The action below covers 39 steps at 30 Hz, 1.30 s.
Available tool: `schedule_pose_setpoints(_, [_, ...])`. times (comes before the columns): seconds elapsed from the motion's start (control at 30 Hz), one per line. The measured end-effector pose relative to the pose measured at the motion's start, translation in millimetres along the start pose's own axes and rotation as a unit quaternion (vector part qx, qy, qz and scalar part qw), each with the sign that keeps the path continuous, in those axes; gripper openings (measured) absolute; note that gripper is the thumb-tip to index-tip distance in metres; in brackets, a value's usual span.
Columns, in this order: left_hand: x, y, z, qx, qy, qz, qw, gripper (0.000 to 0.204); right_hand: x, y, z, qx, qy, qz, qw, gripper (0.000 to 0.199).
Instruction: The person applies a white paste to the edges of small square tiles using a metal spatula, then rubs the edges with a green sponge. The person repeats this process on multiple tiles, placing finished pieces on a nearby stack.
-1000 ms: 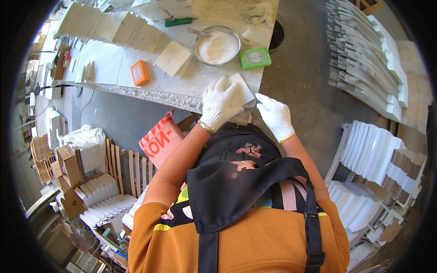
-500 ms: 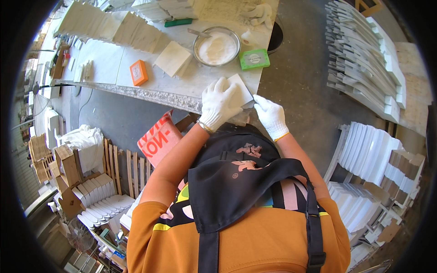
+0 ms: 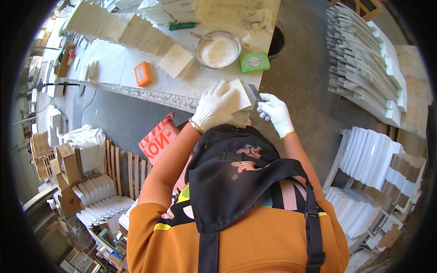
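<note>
My left hand (image 3: pixel 213 106), in a white knit glove, grips a white square stone tile (image 3: pixel 240 94) at the table's front corner, fingers laid over its face and left side. Gloved likewise, my right hand (image 3: pixel 276 113) is closed on a flat dark grey blade-like tool (image 3: pixel 255 93). The tool points away from me, just right of the tile's edge, with a small gap between them. Beyond the tile stands a metal bowl (image 3: pixel 199 62) of white powder or paste (image 3: pixel 219 51), a flat-handled tool (image 3: pixel 201 37) resting in it.
On the pale stone table (image 3: pixel 107 63) are a green box (image 3: pixel 255 62), an orange box (image 3: pixel 142 74), a small tile stack (image 3: pixel 176 61), rows of tiles (image 3: pixel 116 29) and spare gloves (image 3: pixel 261 19). A dark bucket (image 3: pixel 276 42) stands past the right edge. Stacked slabs (image 3: pixel 364 63) lie farther right.
My right hand has drawn slightly right and toward me, taking the grey tool off the tile's right edge. More of the tool shows. My left hand and the tile have shifted a little nearer.
</note>
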<state>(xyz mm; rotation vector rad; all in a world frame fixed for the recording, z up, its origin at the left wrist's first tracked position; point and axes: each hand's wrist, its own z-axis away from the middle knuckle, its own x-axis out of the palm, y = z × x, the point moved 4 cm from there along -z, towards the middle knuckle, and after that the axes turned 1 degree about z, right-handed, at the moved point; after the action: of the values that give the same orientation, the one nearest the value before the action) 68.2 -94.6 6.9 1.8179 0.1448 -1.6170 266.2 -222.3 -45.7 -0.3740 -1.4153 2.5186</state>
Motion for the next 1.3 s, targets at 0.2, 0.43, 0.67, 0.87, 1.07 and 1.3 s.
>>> schedule_pose_setpoints(0.2, [-34, -10, 1, 0.036, 0.072, 0.126, 0.989, 0.041, -5, 8, -1, 0.048, 0.022, 0.055, 0.997, 0.026])
schedule_pose_setpoints(0.43, [-39, -31, -5, -0.051, 0.141, 0.209, 0.966, 0.028, -27, -24, 5, -0.052, 0.07, 0.031, 0.996, 0.017])
schedule_pose_setpoints(0.67, [-33, -37, -8, -0.008, 0.085, 0.327, 0.941, 0.027, -20, -92, 10, -0.161, 0.023, 0.108, 0.981, 0.013])
schedule_pose_setpoints(0.87, [-29, -40, -7, -0.096, 0.05, 0.486, 0.867, 0.032, 2, -122, -4, -0.188, -0.085, 0.111, 0.972, 0.026])
schedule_pose_setpoints(1.07, [-31, -37, -5, -0.127, 0.072, 0.474, 0.868, 0.028, 24, -138, -23, -0.349, -0.133, 0.226, 0.9, 0.028])
schedule_pose_setpoints(1.3, [-20, -42, -6, -0.103, 0.083, 0.525, 0.841, 0.028, 30, -149, -22, -0.38, -0.134, 0.346, 0.847, 0.029])
